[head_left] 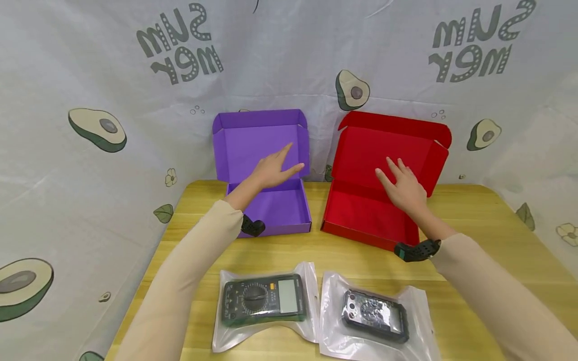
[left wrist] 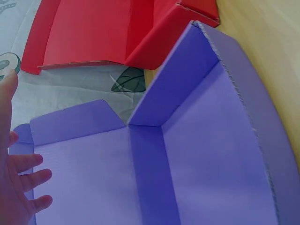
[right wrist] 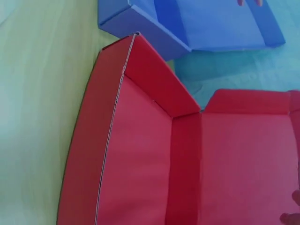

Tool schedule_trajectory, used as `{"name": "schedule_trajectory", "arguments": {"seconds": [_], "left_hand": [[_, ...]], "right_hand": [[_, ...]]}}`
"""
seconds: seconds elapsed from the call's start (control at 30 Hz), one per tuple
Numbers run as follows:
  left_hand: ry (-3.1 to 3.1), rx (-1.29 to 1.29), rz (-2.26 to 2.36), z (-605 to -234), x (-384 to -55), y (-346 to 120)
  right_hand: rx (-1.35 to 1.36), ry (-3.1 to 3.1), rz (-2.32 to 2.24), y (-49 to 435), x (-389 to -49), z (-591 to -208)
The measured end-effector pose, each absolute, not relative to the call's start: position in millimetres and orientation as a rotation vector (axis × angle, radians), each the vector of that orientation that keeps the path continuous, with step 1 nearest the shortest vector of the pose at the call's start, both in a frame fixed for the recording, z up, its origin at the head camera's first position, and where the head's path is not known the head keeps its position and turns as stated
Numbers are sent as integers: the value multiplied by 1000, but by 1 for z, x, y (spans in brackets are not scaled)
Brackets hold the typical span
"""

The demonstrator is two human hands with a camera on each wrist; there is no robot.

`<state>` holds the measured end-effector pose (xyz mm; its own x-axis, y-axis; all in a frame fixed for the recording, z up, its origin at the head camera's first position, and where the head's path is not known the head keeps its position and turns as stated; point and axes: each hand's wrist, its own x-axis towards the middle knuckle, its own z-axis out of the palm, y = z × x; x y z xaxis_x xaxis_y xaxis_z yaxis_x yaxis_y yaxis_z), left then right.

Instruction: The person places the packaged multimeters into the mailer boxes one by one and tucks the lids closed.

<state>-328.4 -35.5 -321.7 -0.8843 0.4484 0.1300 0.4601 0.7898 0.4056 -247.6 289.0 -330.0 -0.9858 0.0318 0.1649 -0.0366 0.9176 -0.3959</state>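
My left hand (head_left: 271, 170) hovers over the purple box (head_left: 280, 228), fingers spread and holding nothing. That box stands with its lid raised and nothing inside the part that shows. Over the red box (head_left: 361, 235), also with its lid up, my right hand (head_left: 405, 188) hangs with straight, parted fingers. In the left wrist view the left fingers (left wrist: 35, 180) appear beside the purple lid. Only a few right fingertips (right wrist: 290, 219) show at the edge of the right wrist view. Nearer me lie a multimeter (head_left: 264, 299) and a dark rugged phone-like device (head_left: 375, 316), each in a clear plastic bag.
Both boxes stand at the back of the wooden table (head_left: 469, 215), close to a white printed cloth (head_left: 271, 55) hanging behind. The bagged multimeter and bagged device lie side by side at the front, their bags touching or nearly so. A black band sits on each wrist.
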Motion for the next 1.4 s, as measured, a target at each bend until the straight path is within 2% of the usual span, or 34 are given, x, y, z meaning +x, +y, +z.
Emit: {"name": "schedule_trajectory", "arguments": {"seconds": [0.6, 1.07, 1.4], "left_hand": [[-2840, -767, -843, -327, -297, -53], [-2818, -869, -930, -354, -248, -42], [-2829, -975, -796, -360, -231, -32]], "right_hand": [[108, -2875, 744, 312, -200, -312], [97, -2830, 971, 312, -163, -323], [110, -2773, 1030, 318, -157, -332]]}}
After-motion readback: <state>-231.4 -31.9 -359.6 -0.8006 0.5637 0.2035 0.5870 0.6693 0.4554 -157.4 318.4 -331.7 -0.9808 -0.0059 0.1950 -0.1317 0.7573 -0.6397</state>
